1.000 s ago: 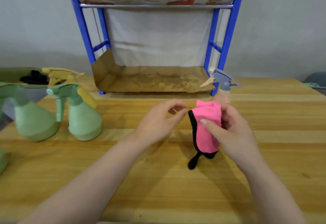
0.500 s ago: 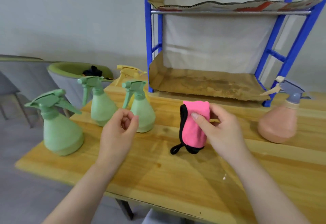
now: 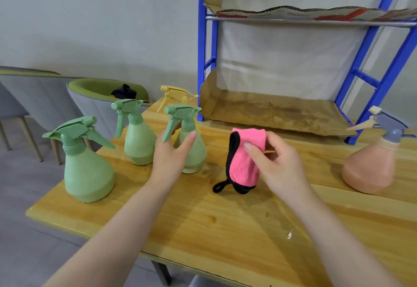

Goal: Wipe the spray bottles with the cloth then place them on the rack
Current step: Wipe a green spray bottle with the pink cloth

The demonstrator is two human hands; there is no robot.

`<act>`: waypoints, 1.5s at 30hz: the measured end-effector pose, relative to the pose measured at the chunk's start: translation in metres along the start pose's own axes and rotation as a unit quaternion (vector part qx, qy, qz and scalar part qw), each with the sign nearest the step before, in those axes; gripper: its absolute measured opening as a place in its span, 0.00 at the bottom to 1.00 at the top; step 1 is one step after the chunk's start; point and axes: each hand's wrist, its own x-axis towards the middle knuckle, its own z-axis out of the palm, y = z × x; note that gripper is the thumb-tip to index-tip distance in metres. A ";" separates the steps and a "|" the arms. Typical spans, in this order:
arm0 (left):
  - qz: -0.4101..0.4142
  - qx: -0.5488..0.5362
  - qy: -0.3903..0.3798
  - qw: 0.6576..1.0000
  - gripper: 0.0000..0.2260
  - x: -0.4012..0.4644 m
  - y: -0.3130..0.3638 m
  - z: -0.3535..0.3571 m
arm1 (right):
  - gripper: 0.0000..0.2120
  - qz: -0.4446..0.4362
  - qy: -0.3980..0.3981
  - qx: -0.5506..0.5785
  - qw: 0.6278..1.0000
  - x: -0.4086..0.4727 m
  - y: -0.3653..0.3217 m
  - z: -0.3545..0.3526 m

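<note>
Right grip: the right hand [image 3: 279, 162] is closed around a folded pink cloth [image 3: 244, 158] with black trim, thumb pressed across its face, held upright above the tabletop [image 3: 225, 219]; a black loop hangs from the cloth's lower edge.

Left grip: the left hand [image 3: 171, 158] is open and holds nothing, fingers spread and thumb raised, reaching for the nearest green spray bottle [image 3: 191, 144]. Whether the fingertips already touch it cannot be told from the head view.

Bottles, placed from the nearest green spray bottle: a second green bottle [image 3: 137, 137] stands just to its left; a third green bottle [image 3: 84, 162] stands farther left, nearer the tabletop's front corner; a yellow bottle [image 3: 174, 94] stands directly behind it, mostly hidden; a peach bottle [image 3: 370, 164] with a grey-blue trigger stands well to its right, beyond the cloth.

Rack: the blue rack [image 3: 203, 61] rises behind and to the right of the nearest green spray bottle; its lower shelf, lined with cardboard [image 3: 270, 110], carries no bottle.

Step in hand: judged from the layout, picking up a bottle for wiping. All five bottles are upright on the tabletop and none is on the rack.

Next move calls for: closing the left hand around the bottle's body or neck, lifting it clear of its close neighbours without knocking them, and bringing it to the cloth.
</note>
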 end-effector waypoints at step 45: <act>0.025 -0.375 -0.290 0.880 0.09 -0.025 0.050 0.147 | 0.08 -0.104 0.041 -0.012 0.994 0.009 0.054 -0.042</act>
